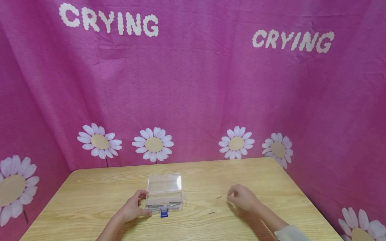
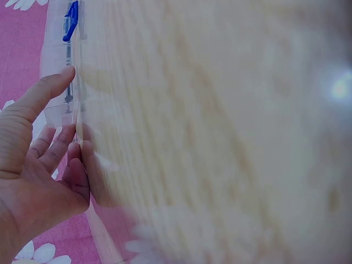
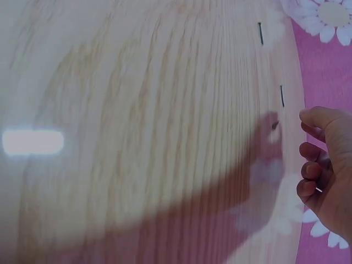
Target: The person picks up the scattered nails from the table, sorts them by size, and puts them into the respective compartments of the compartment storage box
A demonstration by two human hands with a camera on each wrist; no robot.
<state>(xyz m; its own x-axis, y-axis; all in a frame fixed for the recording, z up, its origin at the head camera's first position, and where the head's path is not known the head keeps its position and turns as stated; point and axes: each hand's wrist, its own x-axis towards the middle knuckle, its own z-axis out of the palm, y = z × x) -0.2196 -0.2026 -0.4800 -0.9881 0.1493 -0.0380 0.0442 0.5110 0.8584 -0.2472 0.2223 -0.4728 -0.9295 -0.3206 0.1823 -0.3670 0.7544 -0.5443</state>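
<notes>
A clear plastic box (image 1: 164, 200) with a blue latch (image 1: 164, 213) stands with its lid (image 1: 164, 182) raised. Several thin metal pieces that look like nails lie in its front part. My left hand (image 1: 132, 207) holds the box at its left side, thumb at the front corner and fingers along the side. On the table to the right lie two loose nails, one farther back (image 1: 219, 197) and one nearer (image 1: 211, 213). Beside the farther nail is my right hand (image 1: 243, 198), fingers loosely bent, with nothing visible between them.
The wooden table (image 1: 114, 180) carries the box and nails. A pink curtain (image 1: 193, 100) with white daisies and lettering hangs behind it and along both sides. In the right wrist view a small dark spot (image 3: 275, 126) shows within the hand's shadow; what it is cannot be told.
</notes>
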